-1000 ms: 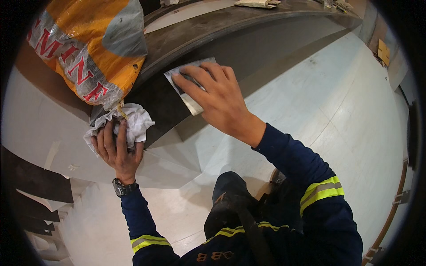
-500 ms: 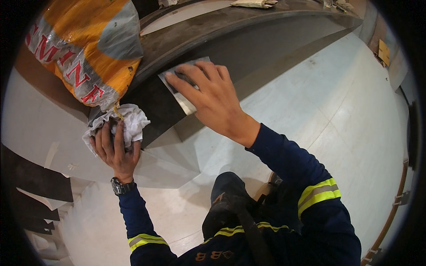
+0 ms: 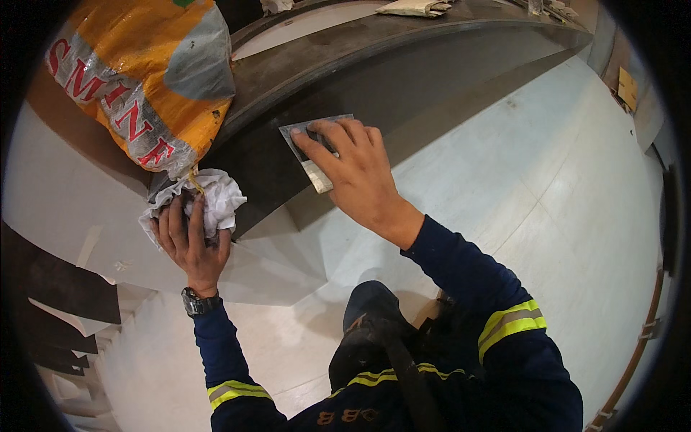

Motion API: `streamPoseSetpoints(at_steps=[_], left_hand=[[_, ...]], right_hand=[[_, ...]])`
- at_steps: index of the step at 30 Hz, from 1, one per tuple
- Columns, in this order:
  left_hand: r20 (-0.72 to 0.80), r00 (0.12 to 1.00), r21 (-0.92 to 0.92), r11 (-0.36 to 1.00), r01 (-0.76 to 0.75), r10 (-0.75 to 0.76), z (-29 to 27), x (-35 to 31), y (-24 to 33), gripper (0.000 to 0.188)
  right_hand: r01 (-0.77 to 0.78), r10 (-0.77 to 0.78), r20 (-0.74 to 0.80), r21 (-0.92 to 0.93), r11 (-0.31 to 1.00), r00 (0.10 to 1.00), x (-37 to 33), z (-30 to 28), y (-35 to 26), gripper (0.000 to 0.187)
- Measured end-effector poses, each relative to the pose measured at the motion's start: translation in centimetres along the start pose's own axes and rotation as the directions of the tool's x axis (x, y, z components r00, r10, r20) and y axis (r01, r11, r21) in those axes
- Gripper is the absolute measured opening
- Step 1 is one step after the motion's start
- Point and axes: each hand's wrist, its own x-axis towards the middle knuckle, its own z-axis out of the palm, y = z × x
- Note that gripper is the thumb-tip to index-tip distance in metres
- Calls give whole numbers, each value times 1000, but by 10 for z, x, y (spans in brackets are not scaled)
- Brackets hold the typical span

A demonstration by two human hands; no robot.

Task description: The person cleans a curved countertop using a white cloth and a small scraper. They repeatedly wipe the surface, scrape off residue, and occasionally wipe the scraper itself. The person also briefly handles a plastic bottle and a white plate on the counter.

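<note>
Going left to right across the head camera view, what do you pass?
Orange sack → left hand on a white rag → grey sanding sheet → right hand pressing it against the dark panel

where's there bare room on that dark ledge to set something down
The dark ledge top is bare between the orange sack and the folded cloth at the far end. The sloped face right of the right hand and its sanding sheet is free too. It is crowded by the sack, where the left hand holds a white rag.
</note>
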Motion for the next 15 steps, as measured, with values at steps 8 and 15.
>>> streamPoseSetpoints(at_steps=[8, 15], left_hand=[[-4, 1000, 11, 1000, 0, 0, 1, -2, 2, 57], [4, 1000, 13, 1000, 4, -4, -1, 0, 3, 58]], right_hand=[[-29, 29, 5, -16, 999, 1000, 3, -8, -4, 53], [-48, 48, 5, -16, 999, 999, 10, -11, -2, 54]])
